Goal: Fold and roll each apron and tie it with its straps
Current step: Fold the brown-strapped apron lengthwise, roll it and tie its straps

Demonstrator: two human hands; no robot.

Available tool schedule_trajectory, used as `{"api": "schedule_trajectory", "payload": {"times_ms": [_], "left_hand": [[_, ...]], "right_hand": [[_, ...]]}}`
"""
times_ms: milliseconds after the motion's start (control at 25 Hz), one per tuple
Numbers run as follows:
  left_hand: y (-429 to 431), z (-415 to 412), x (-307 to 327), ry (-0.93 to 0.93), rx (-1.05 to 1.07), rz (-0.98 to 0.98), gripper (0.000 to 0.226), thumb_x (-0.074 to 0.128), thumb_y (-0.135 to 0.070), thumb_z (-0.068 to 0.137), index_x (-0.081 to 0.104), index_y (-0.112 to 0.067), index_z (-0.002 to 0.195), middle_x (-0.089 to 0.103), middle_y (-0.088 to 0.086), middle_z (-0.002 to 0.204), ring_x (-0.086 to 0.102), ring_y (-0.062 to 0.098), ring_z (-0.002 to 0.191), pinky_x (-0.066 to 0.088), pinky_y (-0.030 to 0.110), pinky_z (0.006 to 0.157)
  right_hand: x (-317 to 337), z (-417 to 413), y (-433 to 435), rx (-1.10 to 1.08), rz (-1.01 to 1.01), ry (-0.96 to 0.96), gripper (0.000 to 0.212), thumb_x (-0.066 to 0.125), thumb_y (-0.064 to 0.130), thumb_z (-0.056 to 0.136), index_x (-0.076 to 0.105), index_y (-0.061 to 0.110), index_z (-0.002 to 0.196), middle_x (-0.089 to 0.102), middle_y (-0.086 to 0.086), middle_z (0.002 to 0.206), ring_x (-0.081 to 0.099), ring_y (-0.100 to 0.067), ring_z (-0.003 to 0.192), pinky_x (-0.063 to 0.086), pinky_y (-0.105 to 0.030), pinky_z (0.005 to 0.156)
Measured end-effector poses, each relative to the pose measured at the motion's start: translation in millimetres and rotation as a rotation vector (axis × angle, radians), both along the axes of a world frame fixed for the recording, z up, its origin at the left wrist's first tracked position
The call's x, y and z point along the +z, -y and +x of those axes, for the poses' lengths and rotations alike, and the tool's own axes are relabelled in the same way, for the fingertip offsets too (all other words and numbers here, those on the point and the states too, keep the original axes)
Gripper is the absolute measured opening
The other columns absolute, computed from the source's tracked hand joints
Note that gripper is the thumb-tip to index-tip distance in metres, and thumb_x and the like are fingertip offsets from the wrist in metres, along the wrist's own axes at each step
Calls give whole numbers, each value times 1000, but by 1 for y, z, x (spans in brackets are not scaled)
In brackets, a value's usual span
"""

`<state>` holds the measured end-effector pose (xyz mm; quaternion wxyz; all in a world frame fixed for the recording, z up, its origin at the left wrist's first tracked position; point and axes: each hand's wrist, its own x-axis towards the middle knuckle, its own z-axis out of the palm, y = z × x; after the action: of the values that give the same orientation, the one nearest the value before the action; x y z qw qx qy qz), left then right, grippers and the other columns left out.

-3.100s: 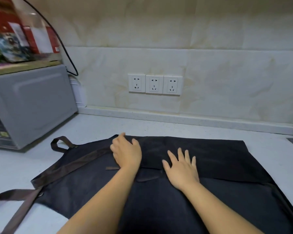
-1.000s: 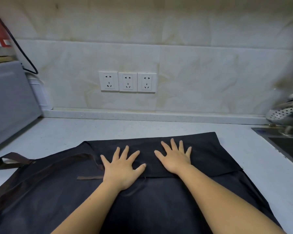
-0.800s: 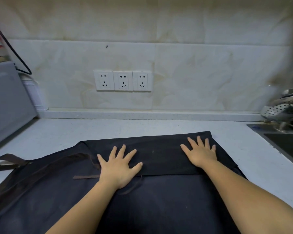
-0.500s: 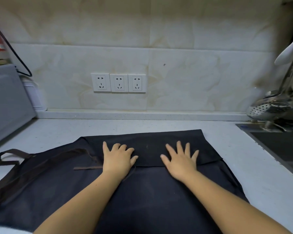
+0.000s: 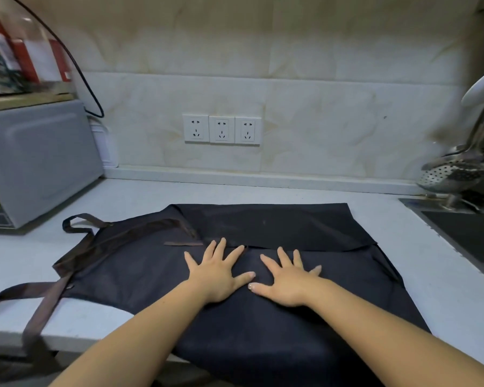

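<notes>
Dark navy cloth, the apron [image 5: 151, 275], lies spread on the white table [image 5: 419, 275], its far edge folded over toward the near side as a flap and its near edge hanging over the table's front. I see the left hand [image 5: 217, 275] and the right hand [image 5: 287, 283] side by side near its middle. Both are flat with fingers straight and splayed, pressing the fabric just near of the flap's edge, thumbs almost touching. Brown straps [image 5: 48, 297] trail off to the left, one over the table edge. A grey microwave [image 5: 39, 160] stands far left, three wall sockets [image 5: 222, 129] behind, a sink [image 5: 470, 233] at right.
</notes>
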<state>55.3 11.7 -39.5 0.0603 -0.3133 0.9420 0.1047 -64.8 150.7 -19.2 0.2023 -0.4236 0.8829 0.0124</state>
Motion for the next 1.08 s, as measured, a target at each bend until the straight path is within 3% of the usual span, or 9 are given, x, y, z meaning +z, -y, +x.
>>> {"api": "schedule_trajectory", "payload": {"times_ms": [240, 360, 480, 600, 720, 800, 880, 1080], "left_hand": [[18, -18, 4, -144, 1, -251, 67, 30, -67, 94, 12, -40, 152, 9, 0, 163, 1, 22, 150, 6, 60, 117], [16, -20, 9, -237, -77, -188, 54, 40, -51, 98, 29, -34, 149, 18, 0, 161, 10, 21, 149, 14, 52, 118], [17, -7, 13, -207, -132, -31, 53, 46, -50, 95, 35, -38, 145, 13, -2, 162, 6, 19, 149, 12, 54, 118], [23, 6, 5, -37, -116, 35, 63, 38, -65, 92, 20, -46, 149, -7, -5, 163, -9, 19, 150, -4, 61, 116], [31, 10, -2, -8, -151, 6, 63, 30, -69, 92, 12, -50, 150, -12, -8, 163, -12, 16, 150, -11, 61, 114], [37, 8, -2, -41, -159, 18, 62, 33, -69, 92, 15, -51, 149, -9, -9, 163, -10, 15, 150, -13, 60, 115], [42, 5, 2, -67, -165, 51, 62, 39, -68, 91, 20, -51, 148, -4, -10, 163, -7, 16, 150, -12, 60, 115], [43, 0, 15, -106, -148, 136, 65, 58, -61, 86, 33, -48, 144, 7, -8, 163, 5, 19, 150, -1, 60, 117]], "right_hand": [[-10, -11, 25, -83, -51, -44, 84, 21, 86, 79, -2, 47, 150, -18, 5, 161, -25, -30, 145, -12, -72, 105], [-9, -15, 36, -119, -149, -106, 84, 29, 81, 82, 11, 40, 152, -4, -1, 162, -12, -31, 148, -6, -70, 108], [-1, -7, 43, -72, -296, -229, 63, 44, 60, 91, 36, 24, 142, 27, -6, 150, 19, -31, 143, 17, -58, 112], [20, 14, 43, 10, -415, -112, 31, 52, 44, 88, 49, 21, 108, 44, -1, 117, 45, -24, 116, 43, -43, 94], [41, 37, 35, 198, -182, -42, 35, 56, 52, 82, 48, 21, 97, 41, -2, 110, 42, -24, 113, 45, -42, 90], [47, 47, 30, 288, 7, -38, 59, 61, 65, 75, 52, 18, 108, 38, -4, 120, 35, -23, 117, 44, -43, 90], [45, 48, 29, 329, 54, -57, 70, 66, 69, 70, 53, 16, 113, 34, -5, 127, 31, -24, 119, 42, -46, 93], [36, 28, 38, 291, -54, 18, 38, 70, 58, 75, 62, 23, 87, 41, 3, 112, 32, -21, 112, 37, -47, 97]]}}
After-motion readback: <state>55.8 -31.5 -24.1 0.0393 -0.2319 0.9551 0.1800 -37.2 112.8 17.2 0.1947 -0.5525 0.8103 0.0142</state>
